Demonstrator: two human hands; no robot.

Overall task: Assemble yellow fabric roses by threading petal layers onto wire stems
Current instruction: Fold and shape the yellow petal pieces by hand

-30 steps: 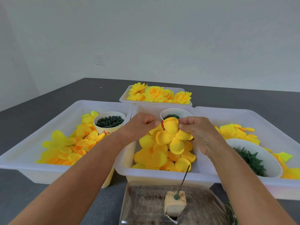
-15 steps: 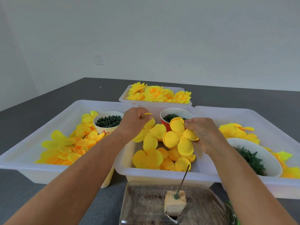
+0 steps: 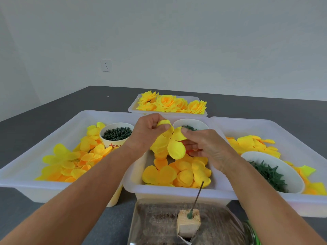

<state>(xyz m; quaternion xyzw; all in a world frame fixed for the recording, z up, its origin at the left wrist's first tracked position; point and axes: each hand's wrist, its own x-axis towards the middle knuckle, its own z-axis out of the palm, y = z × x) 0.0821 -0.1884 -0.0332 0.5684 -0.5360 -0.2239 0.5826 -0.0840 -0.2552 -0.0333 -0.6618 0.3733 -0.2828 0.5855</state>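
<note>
Holding a yellow petal layer [image 3: 174, 145] above the middle tray [image 3: 177, 190], both hands pinching it from opposite sides. Left hand [image 3: 147, 132] gripping the layer's upper left petals between thumb and fingertips, one petal curling over the index finger. Right hand [image 3: 206, 145] clenching the layer's right edge, thumb pressing on top, remaining fingers curling beneath. One round petal hanging down, facing the camera.

Lying loose in the middle tray below: a heap of yellow and orange petal pieces [image 3: 178, 173]. Standing at that tray's far end, partly hidden behind the hands: a cup of dark green parts [image 3: 190, 124].

Sitting on the dark table [image 3: 35, 218] to the left: a larger white tray [image 3: 58, 121], carrying scattered petals [image 3: 70, 161] and a white paper cup [image 3: 115, 134] filled with small dark green pieces. Sitting to the right: another white tray [image 3: 283, 126], holding more petals [image 3: 253, 145] and a white bowl [image 3: 276, 172] of spiky green calyx pieces.

Resting farther back, well apart from the hands: a small tray [image 3: 134, 106] filled with finished yellow roses [image 3: 172, 103].

Standing nearest the camera, in a clear plastic container [image 3: 159, 225]: a tan foam block [image 3: 188, 223], with a thin wire stem [image 3: 198, 196] sticking up from it at a tilt, bare, its tip reaching toward the middle tray's front wall. Petal layer well apart from the stem.
</note>
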